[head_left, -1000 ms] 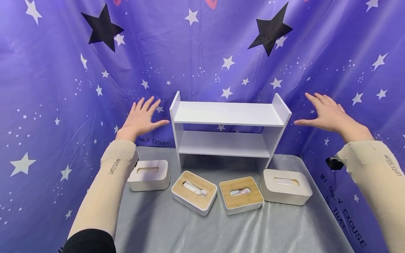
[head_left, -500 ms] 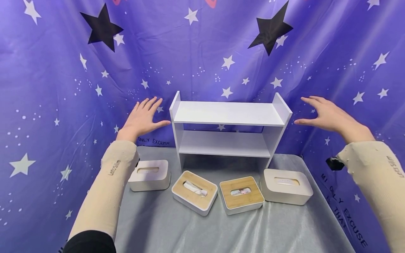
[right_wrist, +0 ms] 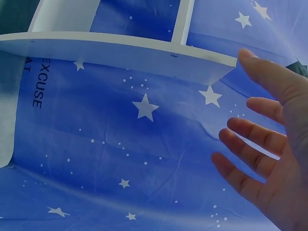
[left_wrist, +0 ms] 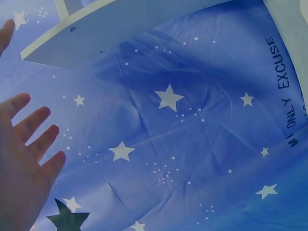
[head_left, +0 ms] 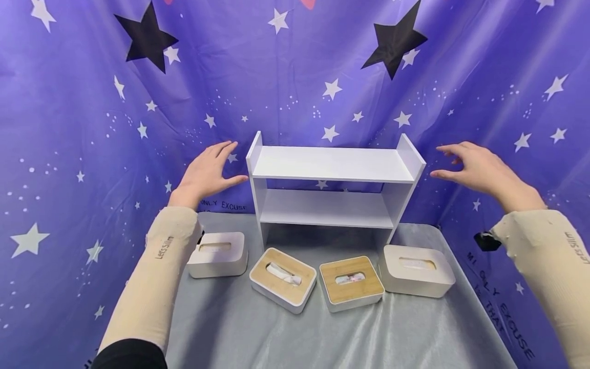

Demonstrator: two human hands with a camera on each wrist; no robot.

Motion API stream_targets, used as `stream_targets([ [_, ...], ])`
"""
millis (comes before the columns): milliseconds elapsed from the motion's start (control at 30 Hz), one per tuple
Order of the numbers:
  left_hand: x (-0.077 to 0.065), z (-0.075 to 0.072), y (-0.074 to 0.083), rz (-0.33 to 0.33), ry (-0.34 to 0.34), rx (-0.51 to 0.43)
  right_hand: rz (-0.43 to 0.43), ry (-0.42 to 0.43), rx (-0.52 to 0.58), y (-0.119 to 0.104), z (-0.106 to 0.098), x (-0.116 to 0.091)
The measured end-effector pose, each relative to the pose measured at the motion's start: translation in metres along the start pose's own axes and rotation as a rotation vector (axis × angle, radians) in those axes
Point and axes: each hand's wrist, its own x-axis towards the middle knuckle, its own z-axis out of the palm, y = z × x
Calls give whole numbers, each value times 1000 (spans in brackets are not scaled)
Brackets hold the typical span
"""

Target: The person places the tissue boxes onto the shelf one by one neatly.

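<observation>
4 boxes (head_left: 278, 287) L-R on tbl (head_left: 341, 341), shelf (head_left: 332, 165) bhd.

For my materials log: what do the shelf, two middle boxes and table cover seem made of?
Shelf: probably painted or laminated board; smooth white panels. Middle boxes: satin tan tops, grained like bamboo or wood; smooth white sides, perhaps plastic. Table cover: grey fabric, maybe velvet, from its sheen and creases.

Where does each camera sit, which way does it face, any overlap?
Head: worn on the head, forward and down at the white shelf and four boxes; sleeved forearms, left hand and right hand show.
Left wrist: worn there, facing the curtain and the shelf's side panel; left hand at picture left.
Right wrist: worn there, facing the curtain and the shelf's opposite panel; right hand at picture right.
Shared: both wrist views show shelf and curtain.
</observation>
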Motion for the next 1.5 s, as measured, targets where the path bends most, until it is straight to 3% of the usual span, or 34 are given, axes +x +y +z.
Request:
stream_targets([
  [533,-10,6,-6,-10,80,-53,-27,56,50,-8,5,-9],
  [1100,-18,14,-6,-16,46,-97,-72,104,118,-12,21,-26],
  [1300,-22,20,-7,-32,14,-115,-87,128,121,-17,27,-31],
  [1500,-24,28,-8,-35,25,-142,-101,166,128,-18,33,-33],
])
